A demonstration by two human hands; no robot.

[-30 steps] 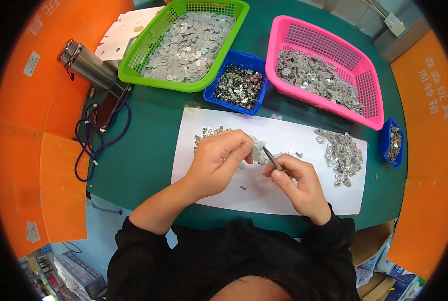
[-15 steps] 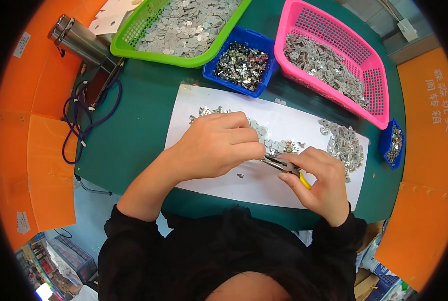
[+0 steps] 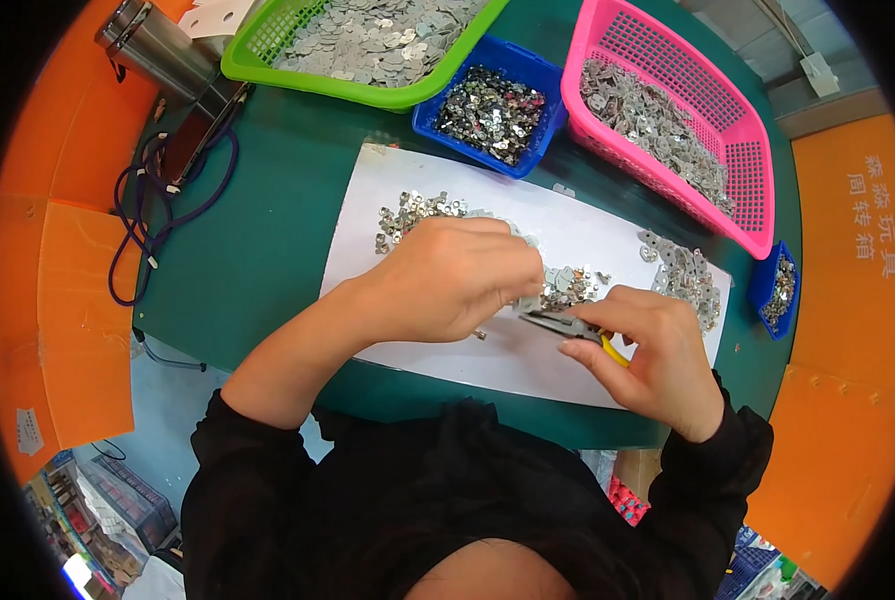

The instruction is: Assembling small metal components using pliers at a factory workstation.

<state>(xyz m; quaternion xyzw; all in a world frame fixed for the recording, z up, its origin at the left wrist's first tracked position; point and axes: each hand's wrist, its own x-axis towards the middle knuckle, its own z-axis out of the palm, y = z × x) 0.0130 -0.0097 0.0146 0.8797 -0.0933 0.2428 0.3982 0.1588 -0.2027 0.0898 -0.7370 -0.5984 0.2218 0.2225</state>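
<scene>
Green mat (image 3: 267, 230), white paper sheet (image 3: 387, 190) | your left hand (image 3: 457, 275) has closed onto a small silver metal piece (image 3: 530, 303) | right hand (image 3: 657, 355) grips yellow-handled pliers (image 3: 567, 325), now meeting it.

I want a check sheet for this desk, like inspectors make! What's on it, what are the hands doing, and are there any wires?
Surface: green table with a white paper sheet across it.
Job's things: pliers and a small metal piece meet over the sheet; loose metal pieces lie in heaps on it.
Clutter: green basket, blue tray and pink basket, all holding metal pieces; a small blue tub at the right.
Hands: left hand pinches the piece; right hand grips the pliers.
Cables: purple cable coiled at the left.
Surroundings: orange panels on both sides, metal cylinder.
</scene>
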